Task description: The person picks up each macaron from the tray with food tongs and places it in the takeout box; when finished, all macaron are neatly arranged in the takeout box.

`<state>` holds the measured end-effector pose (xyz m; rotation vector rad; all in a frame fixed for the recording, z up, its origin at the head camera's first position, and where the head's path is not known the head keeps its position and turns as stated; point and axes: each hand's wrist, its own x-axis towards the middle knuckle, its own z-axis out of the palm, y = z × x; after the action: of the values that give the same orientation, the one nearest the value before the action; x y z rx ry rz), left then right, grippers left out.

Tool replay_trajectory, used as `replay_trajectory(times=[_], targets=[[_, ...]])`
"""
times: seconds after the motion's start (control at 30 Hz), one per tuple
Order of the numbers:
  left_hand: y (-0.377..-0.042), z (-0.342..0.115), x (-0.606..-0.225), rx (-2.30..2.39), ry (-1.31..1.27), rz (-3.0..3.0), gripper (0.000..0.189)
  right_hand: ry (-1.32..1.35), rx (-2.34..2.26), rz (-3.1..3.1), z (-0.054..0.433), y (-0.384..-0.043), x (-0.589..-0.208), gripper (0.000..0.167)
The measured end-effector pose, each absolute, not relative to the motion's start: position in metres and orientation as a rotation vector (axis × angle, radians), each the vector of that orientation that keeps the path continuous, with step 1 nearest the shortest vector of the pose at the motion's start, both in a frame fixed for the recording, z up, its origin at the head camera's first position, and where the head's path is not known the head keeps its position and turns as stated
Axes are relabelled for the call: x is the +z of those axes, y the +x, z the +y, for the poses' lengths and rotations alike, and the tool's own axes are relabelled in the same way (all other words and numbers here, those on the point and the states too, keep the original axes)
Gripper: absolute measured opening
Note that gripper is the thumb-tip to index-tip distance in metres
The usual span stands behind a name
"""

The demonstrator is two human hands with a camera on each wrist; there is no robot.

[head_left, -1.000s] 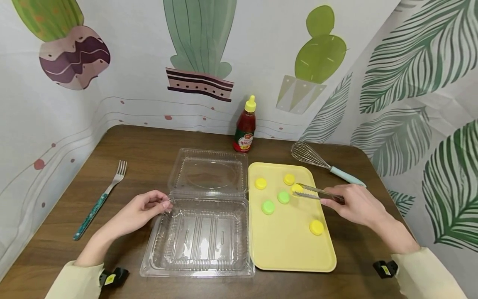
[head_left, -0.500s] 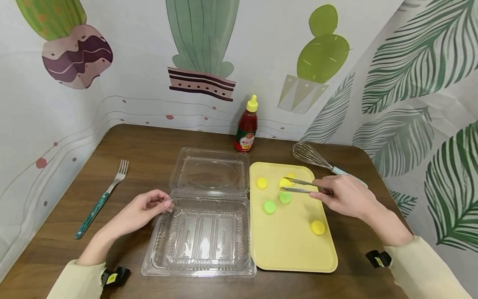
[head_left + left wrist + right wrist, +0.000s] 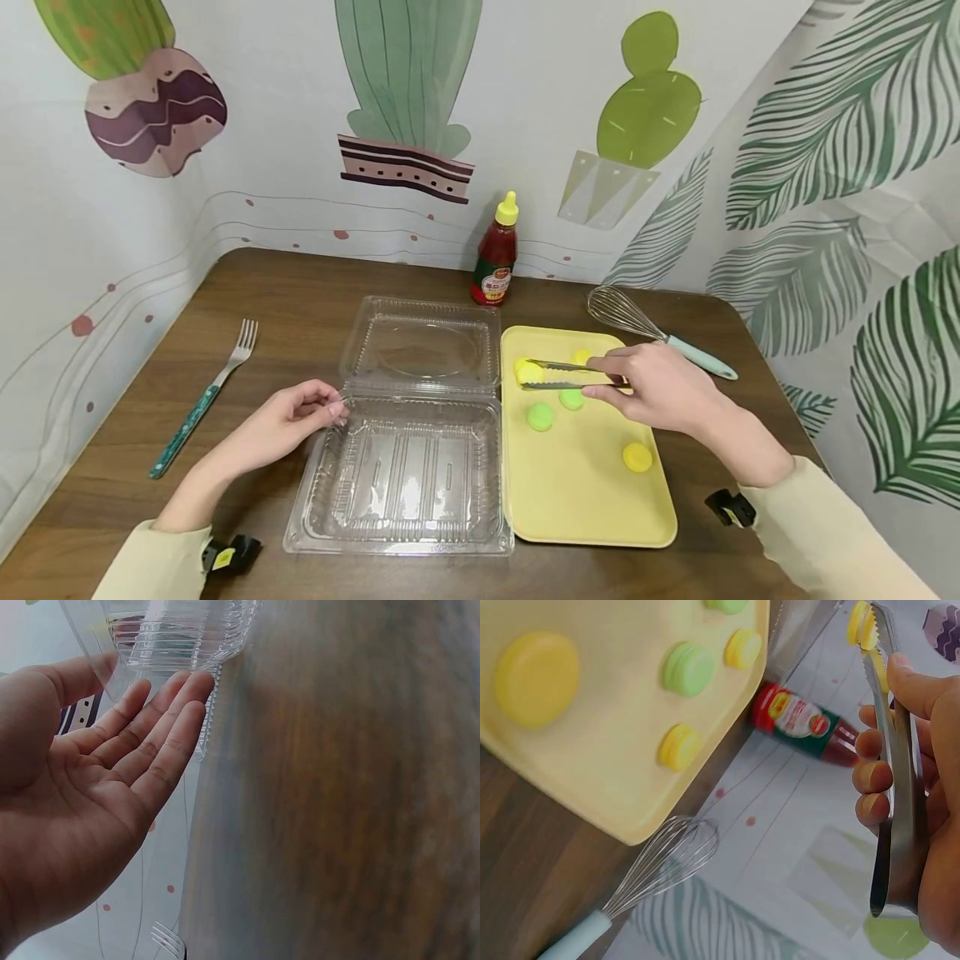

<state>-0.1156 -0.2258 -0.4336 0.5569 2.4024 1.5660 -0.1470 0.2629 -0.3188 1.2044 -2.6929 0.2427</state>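
My right hand [image 3: 660, 387] grips metal tongs [image 3: 906, 825], whose tips pinch a yellow macaron [image 3: 861, 624]. In the head view this macaron [image 3: 531, 373] hangs over the tray's upper left, overlapping another yellow one. The yellow tray [image 3: 585, 508] also carries two green macarons [image 3: 540, 417] and more yellow ones [image 3: 637, 457]. To its left lies a clear plastic clamshell container [image 3: 397, 542], lid folded back. My left hand [image 3: 292, 421] holds its left rim near the hinge, thumb above and fingers [image 3: 169, 750] fairly straight below, as the left wrist view shows.
A ketchup bottle [image 3: 495, 258] stands at the back, behind the container lid. At the right a whisk [image 3: 652, 325] lies beyond the tray, and a green-handled fork [image 3: 202, 408] lies at the left. A patterned cloth hangs behind the wooden table [image 3: 300, 292].
My right hand has moved left across the tray, carrying the yellow macaron in the tongs from the right side to the upper left. My left hand has stayed at the container's rim.
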Motion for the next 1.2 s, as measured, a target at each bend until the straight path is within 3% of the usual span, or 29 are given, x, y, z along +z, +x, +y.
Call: replay_trajectory(times=[0.9,1.2], targets=[[-0.116,-0.227,-0.435,1.553,0.544,2.403,0.015,1.487,0.271,-2.609,0.165,-0.155,-0.343,0.034],[-0.115,-0.227,-0.433,1.531,0.537,2.430,0.015,1.560,0.232,-2.611,0.140,-0.153,-0.357,0.033]])
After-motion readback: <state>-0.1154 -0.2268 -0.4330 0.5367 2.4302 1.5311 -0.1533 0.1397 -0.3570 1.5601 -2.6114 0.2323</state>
